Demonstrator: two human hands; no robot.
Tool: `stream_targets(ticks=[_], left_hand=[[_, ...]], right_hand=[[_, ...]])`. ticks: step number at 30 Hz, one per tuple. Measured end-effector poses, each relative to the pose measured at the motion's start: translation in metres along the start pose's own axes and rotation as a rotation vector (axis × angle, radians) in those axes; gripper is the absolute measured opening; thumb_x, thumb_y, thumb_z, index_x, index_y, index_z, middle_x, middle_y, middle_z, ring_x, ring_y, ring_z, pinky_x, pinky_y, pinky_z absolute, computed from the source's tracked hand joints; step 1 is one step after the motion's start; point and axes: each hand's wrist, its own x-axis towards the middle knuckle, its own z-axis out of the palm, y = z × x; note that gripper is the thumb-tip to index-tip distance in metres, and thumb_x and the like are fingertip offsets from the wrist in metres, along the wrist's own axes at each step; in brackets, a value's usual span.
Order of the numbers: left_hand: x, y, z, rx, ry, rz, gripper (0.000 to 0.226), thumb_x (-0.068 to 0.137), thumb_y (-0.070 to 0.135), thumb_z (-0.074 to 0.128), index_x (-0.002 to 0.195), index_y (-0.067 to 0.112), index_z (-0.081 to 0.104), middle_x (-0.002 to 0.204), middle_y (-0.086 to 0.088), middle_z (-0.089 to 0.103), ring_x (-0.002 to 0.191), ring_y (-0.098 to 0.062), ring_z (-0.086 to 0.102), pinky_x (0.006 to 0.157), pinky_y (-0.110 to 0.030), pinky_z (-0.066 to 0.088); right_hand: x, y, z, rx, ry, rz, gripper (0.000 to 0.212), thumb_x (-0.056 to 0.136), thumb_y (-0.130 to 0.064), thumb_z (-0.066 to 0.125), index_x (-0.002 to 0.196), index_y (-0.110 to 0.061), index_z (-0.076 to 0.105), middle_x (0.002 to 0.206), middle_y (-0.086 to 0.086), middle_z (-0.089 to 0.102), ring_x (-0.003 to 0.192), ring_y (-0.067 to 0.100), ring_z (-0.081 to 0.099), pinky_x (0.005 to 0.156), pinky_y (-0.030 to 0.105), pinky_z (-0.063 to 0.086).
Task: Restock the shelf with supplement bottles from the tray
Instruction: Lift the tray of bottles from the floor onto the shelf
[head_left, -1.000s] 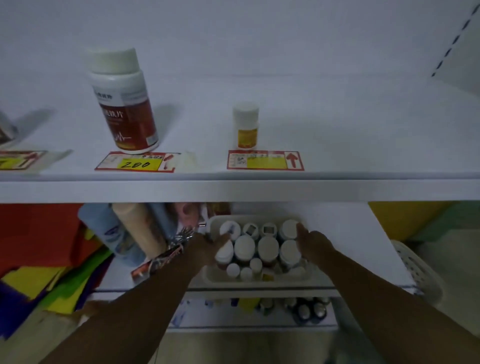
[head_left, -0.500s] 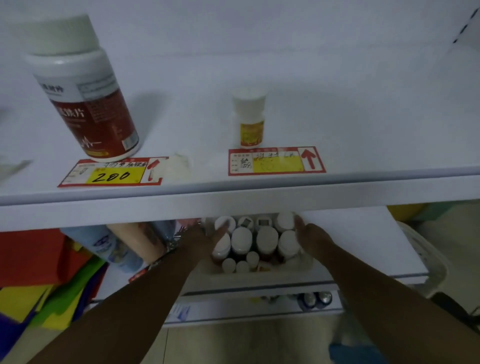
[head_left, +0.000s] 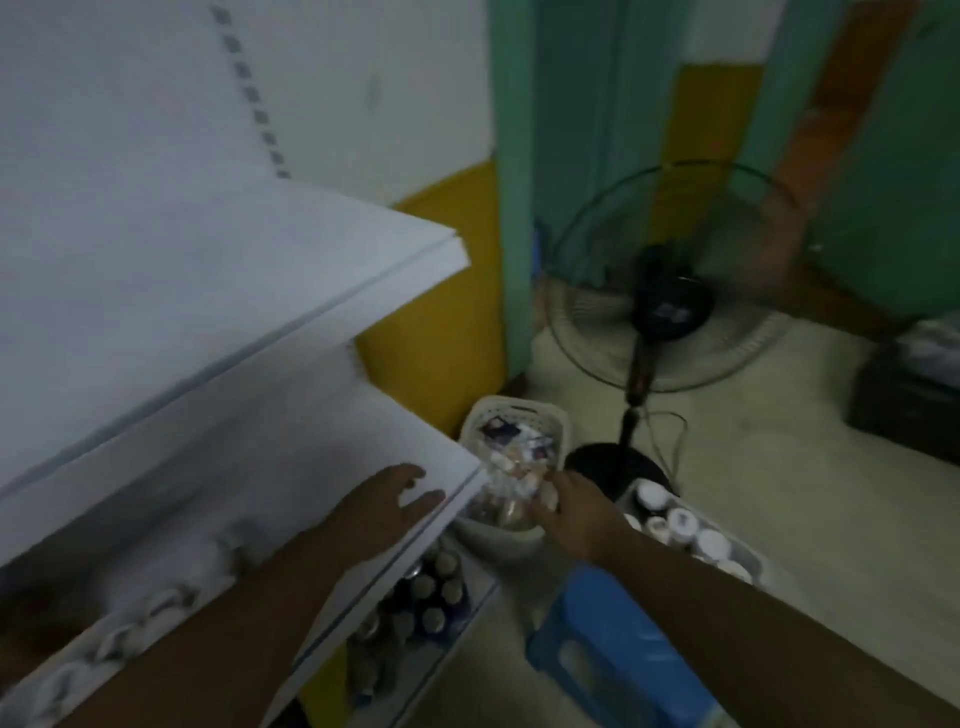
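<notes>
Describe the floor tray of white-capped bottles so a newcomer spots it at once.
Find the standing fan; two white containers sit on the floor by its black base. The tray is the low one right of the base, behind the blue stool, just past the right hand. Unlike the taller basket by the shelf, it is packed with round white caps.

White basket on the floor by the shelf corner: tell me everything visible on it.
The white basket looks like plastic, with rounded corners and what look like slotted walls. It stands upright on the floor, between the lower shelf's corner and the fan base. It holds a blurred jumble of small packs and bottles. The right hand reaches over its near side; whether it touches anything cannot be told.
</notes>
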Motion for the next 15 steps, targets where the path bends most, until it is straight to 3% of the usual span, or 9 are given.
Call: stream_targets(ticks=[4,7,10,13,15], left_hand=[[0.055,0.076,0.066,0.125,-0.169,0.114,0.053,0.091,0.040,0.054,0.136,0.016,0.043,0.139,-0.006,0.049,0.127,-0.021,0.047,0.098,-0.024,0.034],[0.094,0.110,0.116,0.142,-0.249,0.141,0.052,0.086,0.041,0.060,0.129,0.013,0.050,0.128,-0.007,0.058,0.118,-0.024,0.054,0.097,-0.031,0.041],[0.128,0.125,0.171,0.111,-0.357,0.125,0.056,0.077,0.052,0.064,0.121,0.018,0.054,0.115,0.005,0.058,0.111,-0.019,0.056,0.097,-0.039,0.046],[0.157,0.122,0.225,0.101,-0.444,0.088,0.059,0.059,0.069,0.062,0.107,0.037,0.051,0.106,0.014,0.055,0.099,-0.007,0.054,0.085,-0.029,0.045],[0.174,0.114,0.256,0.125,-0.494,0.111,0.046,0.061,0.064,0.066,0.097,0.045,0.044,0.100,0.022,0.050,0.099,-0.004,0.050,0.076,-0.020,0.040]], right_hand=[[-0.036,0.100,-0.038,0.083,0.141,0.259,0.055,0.091,-0.044,0.051,0.131,-0.007,0.046,0.131,0.016,0.051,0.121,0.028,0.046,0.099,0.031,0.033],[-0.059,0.163,-0.048,0.159,0.192,0.417,0.051,0.090,-0.044,0.053,0.123,-0.005,0.051,0.124,0.014,0.056,0.117,0.030,0.050,0.095,0.033,0.037],[-0.073,0.218,-0.043,0.323,0.238,0.592,0.048,0.087,-0.044,0.057,0.119,-0.009,0.055,0.122,0.014,0.060,0.114,0.030,0.054,0.096,0.038,0.043],[-0.075,0.263,-0.021,0.422,0.245,0.740,0.053,0.085,-0.047,0.059,0.118,-0.007,0.054,0.122,0.017,0.059,0.114,0.030,0.054,0.093,0.033,0.043],[-0.068,0.286,-0.001,0.431,0.224,0.854,0.067,0.083,-0.053,0.058,0.127,-0.004,0.047,0.129,0.019,0.054,0.119,0.031,0.050,0.094,0.033,0.039]])
